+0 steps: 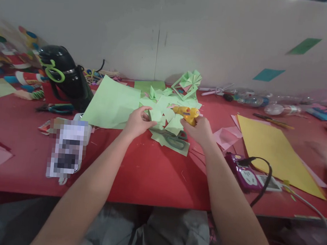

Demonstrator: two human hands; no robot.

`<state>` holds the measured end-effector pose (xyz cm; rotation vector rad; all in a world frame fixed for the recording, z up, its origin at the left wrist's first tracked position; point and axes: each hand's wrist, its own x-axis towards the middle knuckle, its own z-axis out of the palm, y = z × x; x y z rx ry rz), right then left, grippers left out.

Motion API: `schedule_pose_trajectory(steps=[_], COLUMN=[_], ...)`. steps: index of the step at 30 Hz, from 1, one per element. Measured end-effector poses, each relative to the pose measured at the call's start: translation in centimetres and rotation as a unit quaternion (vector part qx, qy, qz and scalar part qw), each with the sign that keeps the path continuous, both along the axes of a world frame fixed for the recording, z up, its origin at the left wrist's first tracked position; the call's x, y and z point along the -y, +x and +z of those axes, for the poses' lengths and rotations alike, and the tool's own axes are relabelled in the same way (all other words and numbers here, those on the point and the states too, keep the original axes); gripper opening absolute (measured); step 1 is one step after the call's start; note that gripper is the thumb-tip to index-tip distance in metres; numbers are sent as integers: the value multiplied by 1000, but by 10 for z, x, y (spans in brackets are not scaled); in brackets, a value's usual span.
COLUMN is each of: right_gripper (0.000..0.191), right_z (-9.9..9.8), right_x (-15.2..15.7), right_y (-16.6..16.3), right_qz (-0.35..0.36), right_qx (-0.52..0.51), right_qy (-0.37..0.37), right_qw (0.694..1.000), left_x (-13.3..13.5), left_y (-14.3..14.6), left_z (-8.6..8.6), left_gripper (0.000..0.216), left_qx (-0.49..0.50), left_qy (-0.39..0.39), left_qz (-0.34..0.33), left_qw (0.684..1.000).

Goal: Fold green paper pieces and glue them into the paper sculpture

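Observation:
My left hand (139, 122) is closed on a small folded piece of light green paper (155, 116), pinched between thumb and fingers. A yellow hot glue gun (186, 113) is gripped in my right hand (199, 130), its nozzle pointing left toward that paper. Beneath and between my hands lie cut green paper scraps (175, 125). Dark-handled scissors (176, 140) rest on the scraps, their blades partly covered. Behind my hands stands a folded green paper construction (190, 83). A large light green sheet (114, 103) lies left of my left hand.
On the left are a black flask (65, 73), pliers (55, 108) and a blurred-out phone (68, 149). To the right are a yellow sheet (274, 154), pink paper (226, 138), a purple power strip (244, 176) with cables, and plastic bottles (280, 109). A wall closes off the back.

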<state>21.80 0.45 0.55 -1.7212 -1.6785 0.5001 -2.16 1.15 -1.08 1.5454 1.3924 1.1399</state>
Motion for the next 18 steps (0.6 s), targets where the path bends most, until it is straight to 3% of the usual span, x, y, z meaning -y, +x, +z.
schedule_pose_trajectory(steps=[4, 10, 12, 14, 16, 18], right_gripper=[33, 46, 55, 56, 41, 25], right_z=[-12, -34, -35, -27, -13, 5], right_x=[-12, -23, -23, -23, -25, -36], right_y=[19, 42, 43, 38, 28, 12], right_qz=[-100, -127, -137, -155, -151, -64], right_qx=[59, 35, 9, -12, -21, -8], right_qy=[1, -23, 54, 188, 302, 331], right_qw=[993, 991, 989, 970, 941, 941], left_x=[2, 3, 3, 2, 1, 0], left_y=[2, 3, 2, 2, 2, 3], left_z=[2, 0, 0, 0, 0, -2], left_gripper=[56, 56, 56, 56, 56, 55], left_qx=[-7, -20, -23, -20, -16, -15], left_qy=[-4, -3, -5, -9, -13, -18], left_qz=[-2, -10, -12, -10, -7, -3], left_qw=[1000, 1000, 1000, 1000, 1000, 1000])
